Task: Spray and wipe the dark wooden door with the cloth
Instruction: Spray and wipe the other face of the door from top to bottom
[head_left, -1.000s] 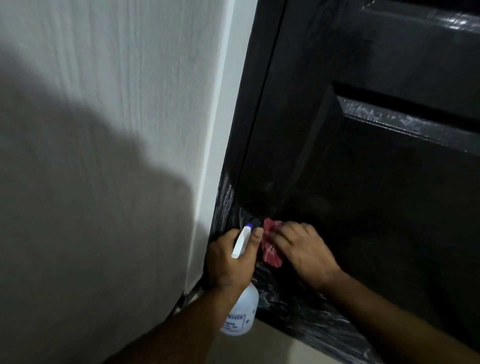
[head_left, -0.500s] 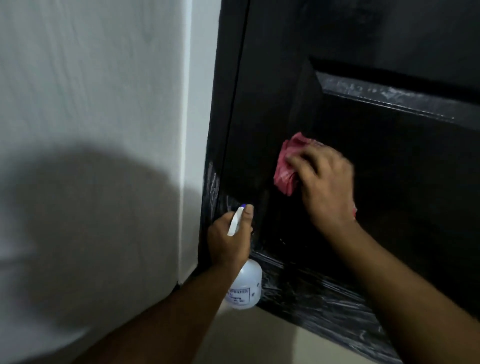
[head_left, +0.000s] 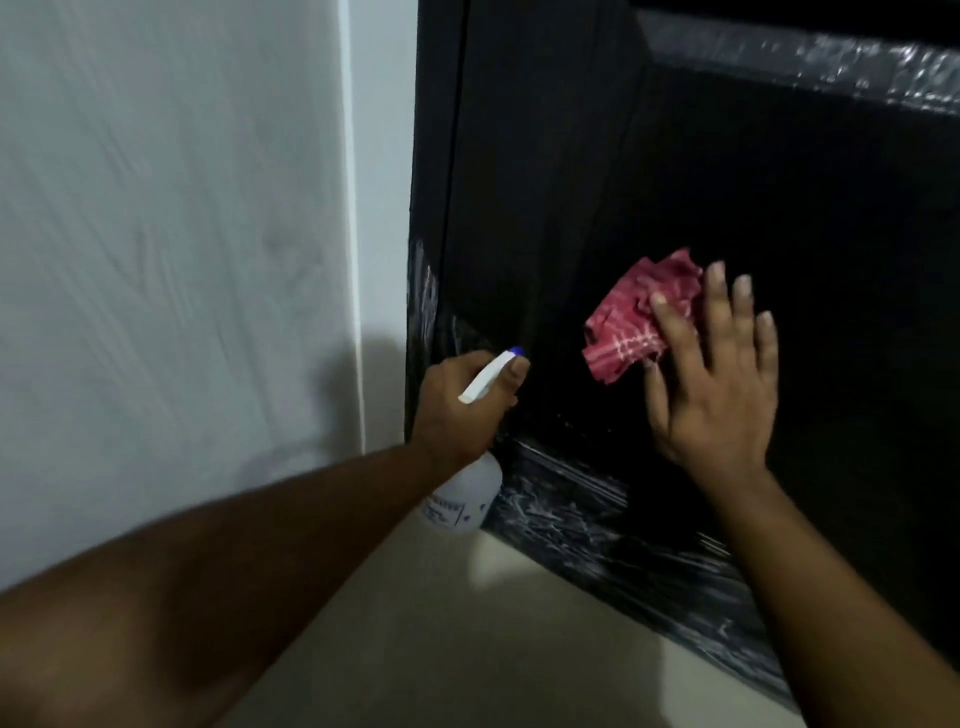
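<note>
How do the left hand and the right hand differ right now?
The left hand curls round the spray bottle; the right hand lies flat, fingers straight, pressing the red cloth against the door. The left hand is by the door's left edge; the right hand is further right, on the panel. Both are bare and low on the door.

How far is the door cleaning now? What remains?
Done: spray seems applied; white streaks show on the bottom rail. In hand: the right hand presses the cloth on the door panel; the left hand grips the spray bottle. Left: wiping the streaked rail and upper ledge.
</note>
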